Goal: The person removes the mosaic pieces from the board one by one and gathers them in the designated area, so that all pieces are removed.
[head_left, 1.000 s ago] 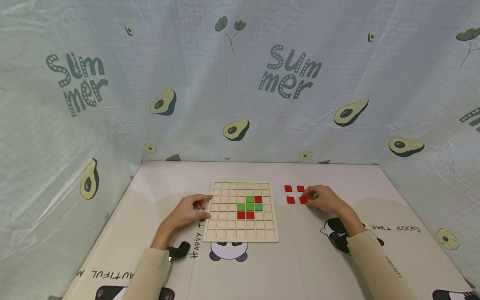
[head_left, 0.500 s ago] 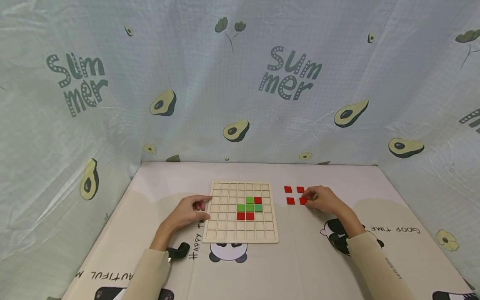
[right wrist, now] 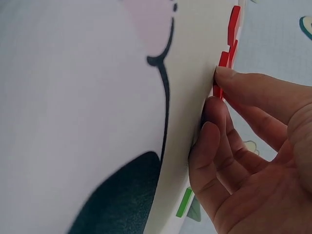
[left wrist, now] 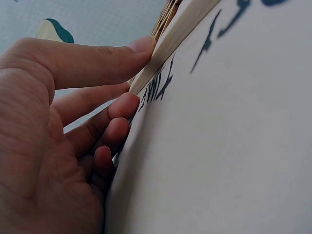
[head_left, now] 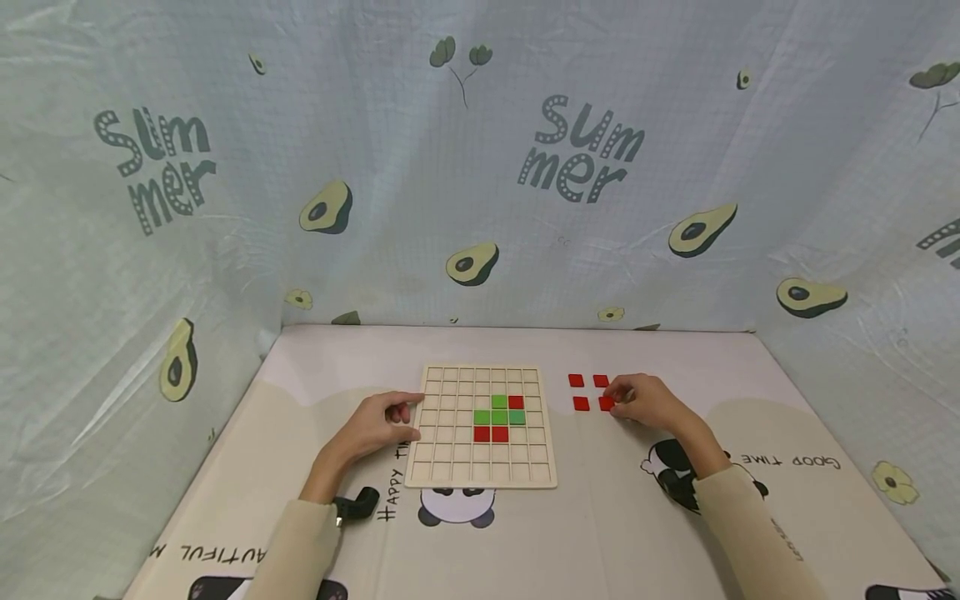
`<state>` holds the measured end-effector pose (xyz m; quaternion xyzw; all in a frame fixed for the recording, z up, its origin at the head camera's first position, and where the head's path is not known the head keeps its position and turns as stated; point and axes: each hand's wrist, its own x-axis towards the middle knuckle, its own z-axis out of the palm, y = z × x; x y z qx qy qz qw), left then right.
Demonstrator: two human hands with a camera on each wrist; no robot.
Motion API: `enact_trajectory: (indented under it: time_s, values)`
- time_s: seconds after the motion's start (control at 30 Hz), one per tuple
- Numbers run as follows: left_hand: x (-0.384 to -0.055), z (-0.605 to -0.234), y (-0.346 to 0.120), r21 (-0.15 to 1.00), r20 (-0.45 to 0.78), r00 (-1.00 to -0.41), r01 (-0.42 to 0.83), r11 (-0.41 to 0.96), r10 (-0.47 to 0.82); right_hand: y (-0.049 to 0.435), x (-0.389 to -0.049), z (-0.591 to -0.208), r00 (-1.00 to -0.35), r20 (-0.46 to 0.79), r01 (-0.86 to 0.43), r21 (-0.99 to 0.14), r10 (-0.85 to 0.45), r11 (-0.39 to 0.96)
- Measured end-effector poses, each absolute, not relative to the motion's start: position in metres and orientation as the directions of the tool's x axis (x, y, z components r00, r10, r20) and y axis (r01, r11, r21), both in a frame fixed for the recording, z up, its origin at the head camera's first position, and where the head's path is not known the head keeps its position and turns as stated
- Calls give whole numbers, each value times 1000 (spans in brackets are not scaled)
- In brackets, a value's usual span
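Note:
A square wooden grid board (head_left: 444, 450) lies on the table with several green and red square tiles in its cells. My left hand (head_left: 377, 421) is at its left side, thumb and index finger apart and touching the edge; the left wrist view has the thumb (left wrist: 141, 45) against the wooden rim. Right of the board, several red tiles (head_left: 576, 381) lie in two short rows. My right hand (head_left: 643, 400) pinches the near right red tile (head_left: 606, 403) between thumb and finger, partly covering it. That tile appears to be still on the table.
In the right wrist view a green tile (right wrist: 184, 202) lies beyond the right hand, hidden from the head view. A printed cloth (head_left: 525, 542) covers the table. Patterned sheets (head_left: 390, 167) close it in at the back and sides. A black wrist device (head_left: 360, 503) sits at the left cuff.

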<state>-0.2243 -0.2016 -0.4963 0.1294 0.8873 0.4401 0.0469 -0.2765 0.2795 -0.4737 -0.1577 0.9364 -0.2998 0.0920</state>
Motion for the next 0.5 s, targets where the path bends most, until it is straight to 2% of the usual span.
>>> enact_trajectory:
  time_s: [0.5]
  values:
    - [-223,-495,-201,790,44,-961,200,579,271,281,-277,-475,-933,-70,-250,-579,-354,776]
